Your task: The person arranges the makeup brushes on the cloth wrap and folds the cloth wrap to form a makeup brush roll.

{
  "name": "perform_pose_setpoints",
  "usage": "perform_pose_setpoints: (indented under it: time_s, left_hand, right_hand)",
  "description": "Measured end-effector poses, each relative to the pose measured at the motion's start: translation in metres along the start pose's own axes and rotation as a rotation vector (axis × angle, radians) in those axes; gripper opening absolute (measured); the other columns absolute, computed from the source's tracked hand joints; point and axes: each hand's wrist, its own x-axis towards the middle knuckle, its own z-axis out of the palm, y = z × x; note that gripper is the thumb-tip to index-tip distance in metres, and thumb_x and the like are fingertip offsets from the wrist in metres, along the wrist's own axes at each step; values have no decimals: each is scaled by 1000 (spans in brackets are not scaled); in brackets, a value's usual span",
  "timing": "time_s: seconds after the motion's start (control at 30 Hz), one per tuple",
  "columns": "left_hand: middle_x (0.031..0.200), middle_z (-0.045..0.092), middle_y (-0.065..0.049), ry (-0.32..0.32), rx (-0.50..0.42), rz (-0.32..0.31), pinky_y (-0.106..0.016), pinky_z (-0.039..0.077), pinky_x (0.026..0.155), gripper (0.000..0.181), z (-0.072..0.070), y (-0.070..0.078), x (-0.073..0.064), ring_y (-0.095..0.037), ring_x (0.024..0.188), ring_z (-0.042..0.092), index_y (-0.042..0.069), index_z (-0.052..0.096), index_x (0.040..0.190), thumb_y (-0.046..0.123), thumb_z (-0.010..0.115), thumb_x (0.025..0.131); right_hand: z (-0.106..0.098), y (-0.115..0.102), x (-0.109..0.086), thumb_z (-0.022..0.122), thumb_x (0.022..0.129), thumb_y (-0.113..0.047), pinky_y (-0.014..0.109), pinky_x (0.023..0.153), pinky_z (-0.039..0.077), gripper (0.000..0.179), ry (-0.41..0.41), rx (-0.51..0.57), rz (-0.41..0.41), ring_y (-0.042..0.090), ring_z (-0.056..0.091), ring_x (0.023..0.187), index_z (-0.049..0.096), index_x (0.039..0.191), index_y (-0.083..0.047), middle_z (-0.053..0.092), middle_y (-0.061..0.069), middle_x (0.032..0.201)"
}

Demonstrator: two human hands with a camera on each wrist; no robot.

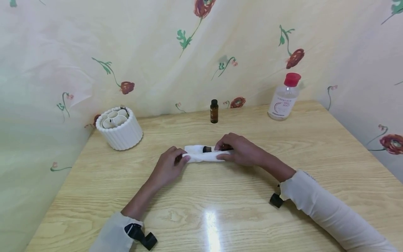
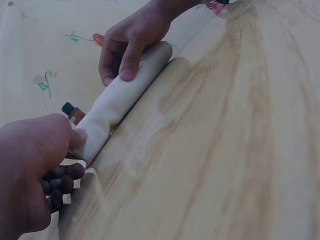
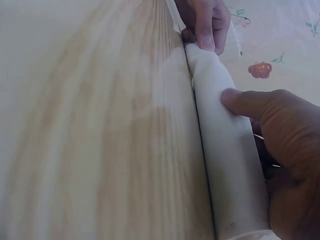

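A white cloth (image 1: 201, 157), folded into a long strip, lies across the middle of the table. My left hand (image 1: 168, 166) pinches its left end between thumb and fingers. Toward the right end, my right hand (image 1: 244, 150) holds the strip, thumb on the near side and fingers curled over the far side. Behind the near fold lies a small dark bottle with a black cap (image 1: 206, 149), its body mostly hidden by the right hand and the cloth. Seen in the right wrist view, the cloth (image 3: 220, 130) forms a rounded roll with the right thumb pressed on it.
Beyond the cloth stands a small brown bottle (image 1: 214, 113) with a black cap. A clear bottle with a red cap (image 1: 283, 101) is at the back right. At the left stands a white ribbed pot (image 1: 124, 134) with a divided insert. A flowered covering hangs behind the table.
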Motion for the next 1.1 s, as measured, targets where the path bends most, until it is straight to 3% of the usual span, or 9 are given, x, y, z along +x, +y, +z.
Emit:
perform_pose_setpoints:
  time_s: [0.47,0.63,0.8,0.87,1.0,1.1]
  left_hand:
    - [82,52,0,5,12,9,-32,43,64,16,2,-3,0,-14,72,48,9,72,105,23,65,100]
    - [82,52,0,8,10,10,-32,42,63,16,2,-3,1,-14,71,48,9,71,105,23,65,100]
    - [81,51,0,13,13,9,-31,41,63,16,1,-3,1,-14,71,47,9,71,104,23,65,100]
    - [81,51,0,14,11,6,-31,41,62,16,1,-3,0,-14,71,47,9,72,105,22,65,100]
    - [81,52,0,15,4,8,-31,42,63,17,1,-3,0,-14,71,47,7,72,106,22,66,100]
    - [81,52,0,11,2,12,-31,42,63,17,2,-3,1,-14,71,48,7,72,105,21,65,100]
  right_hand:
    - [8,-9,-2,76,91,-25,33,81,45,20,50,-74,-61,12,51,91,67,105,-14,62,-7,98]
    - [10,-13,-1,78,89,-22,36,82,45,19,85,-85,-39,14,52,90,68,103,-13,62,-6,96]
    - [10,-17,-1,77,90,-24,35,82,45,19,69,-68,11,14,52,90,69,105,-14,62,-6,97]
    - [8,-17,-2,76,92,-25,35,83,46,21,46,-64,22,14,53,92,70,109,-14,63,-6,99]
    - [1,-16,-4,74,93,-25,37,88,47,45,-5,-68,-5,14,55,99,60,134,-11,65,-5,109]
    - [-4,-13,-8,73,94,-26,40,92,47,53,-37,-96,-30,18,55,107,53,141,-11,63,-1,118]
